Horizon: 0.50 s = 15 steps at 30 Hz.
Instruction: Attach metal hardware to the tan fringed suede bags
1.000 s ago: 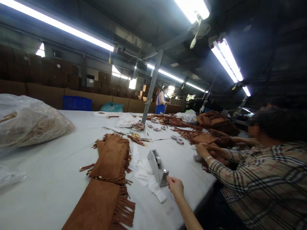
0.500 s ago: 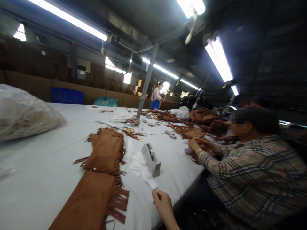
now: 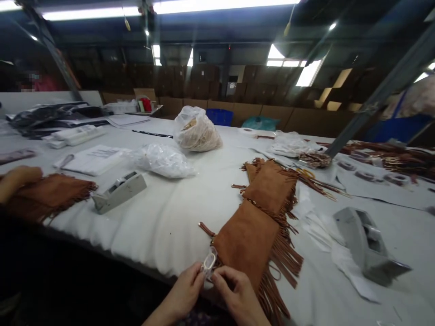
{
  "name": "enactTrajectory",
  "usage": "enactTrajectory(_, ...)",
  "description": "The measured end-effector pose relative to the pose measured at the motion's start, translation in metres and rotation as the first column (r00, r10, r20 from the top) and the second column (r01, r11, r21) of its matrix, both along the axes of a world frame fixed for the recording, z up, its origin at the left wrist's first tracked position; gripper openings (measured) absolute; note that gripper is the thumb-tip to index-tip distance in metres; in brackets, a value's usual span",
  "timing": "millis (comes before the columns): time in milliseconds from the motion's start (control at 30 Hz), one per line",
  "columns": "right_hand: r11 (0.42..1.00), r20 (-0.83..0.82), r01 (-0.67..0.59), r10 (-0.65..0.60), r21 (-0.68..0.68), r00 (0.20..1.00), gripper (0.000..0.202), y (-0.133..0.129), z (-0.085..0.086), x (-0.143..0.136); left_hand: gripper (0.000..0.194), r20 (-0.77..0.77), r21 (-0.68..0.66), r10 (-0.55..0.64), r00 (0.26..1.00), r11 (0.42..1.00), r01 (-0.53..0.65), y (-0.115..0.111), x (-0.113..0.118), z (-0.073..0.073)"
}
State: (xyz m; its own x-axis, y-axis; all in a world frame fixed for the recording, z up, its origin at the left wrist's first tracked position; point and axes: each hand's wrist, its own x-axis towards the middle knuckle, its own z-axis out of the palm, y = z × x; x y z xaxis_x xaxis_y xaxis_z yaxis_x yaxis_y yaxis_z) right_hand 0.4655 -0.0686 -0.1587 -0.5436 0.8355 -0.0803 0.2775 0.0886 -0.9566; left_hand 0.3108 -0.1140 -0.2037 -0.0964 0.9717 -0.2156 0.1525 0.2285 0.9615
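Near the table's front edge, my left hand (image 3: 186, 286) pinches a small ring-shaped piece in clear wrap (image 3: 209, 261). My right hand (image 3: 234, 290) has its fingers curled at the lower right side of the same piece, thumb and forefinger pressed to it. Just behind the hands lies a brown suede piece with long fringe (image 3: 246, 237), partly covered at its near end by my right hand. A second fringed brown piece (image 3: 270, 185) lies beyond it, the two meeting at a row of metal parts.
Tape dispensers stand at the right (image 3: 367, 244) and left (image 3: 118, 192). Plastic bags (image 3: 197, 131) lie further back on the white table (image 3: 163, 203). A slanted metal post (image 3: 367, 108) rises at the right. Another person's hand (image 3: 23, 176) rests on brown suede at the left.
The view has swung left, so the plaid-sleeved person is out of frame. My left hand has come into view, and both hands are now together at the wrapped piece.
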Motion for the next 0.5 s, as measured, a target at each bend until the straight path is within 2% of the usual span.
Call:
enactTrajectory(100, 1.000, 0.036, 0.003, -0.005, 0.029, 0.999, 0.037, 0.003, -0.017, -0.017, 0.023, -0.106, 0.045, -0.048, 0.993, 0.998, 0.053, -0.005, -0.001, 0.001)
enactTrajectory(233, 0.995, 0.114, 0.083, -0.088, 0.050, 0.990, 0.037, 0.009, -0.038, -0.022, 0.022, -0.122, 0.048, -0.053, 0.991, 0.997, 0.059, -0.010, -0.002, -0.001)
enactTrajectory(400, 0.996, 0.140, 0.065, -0.072, 0.054, 0.988, 0.036, 0.011, -0.043, -0.023, 0.015, 0.049, 0.094, -0.009, 0.999, 0.996, 0.004, -0.009, -0.003, -0.002)
enactTrajectory(500, 0.992, 0.178, 0.118, -0.123, 0.035, 0.976, 0.035, 0.013, -0.045, -0.024, 0.011, 0.163, 0.070, 0.018, 0.986, 0.997, -0.030, -0.009, -0.003, 0.000)
